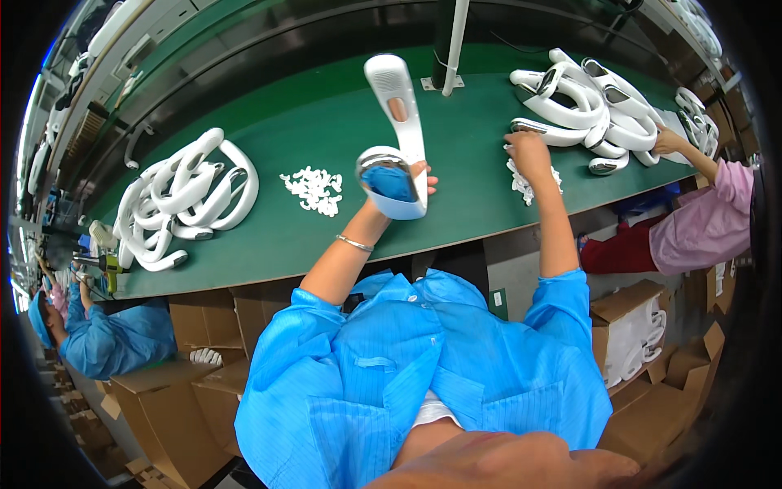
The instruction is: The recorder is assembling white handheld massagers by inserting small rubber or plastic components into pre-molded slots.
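Note:
My left hand (430,180) is closed around a white U-shaped neck fan (413,138), raised above the green bench. One end of the fan is slotted, and its shiny curved face reflects blue. Most of the left palm and fingers are hidden behind it. My right hand (531,155) is at a small pile of white parts (522,186), fingers drawn together; what they hold, if anything, is hidden. Just beyond those fingers lies the end of another neck fan (547,133). A second pile of small white parts (314,191) lies left of the held fan.
Stacks of neck fans lie at the left (181,191) and right (599,102) of the green bench (468,175). A post (450,49) stands at the back. A co-worker's hand (669,142) touches the right stack. Cardboard boxes (175,411) stand below; another person (122,338) is far left.

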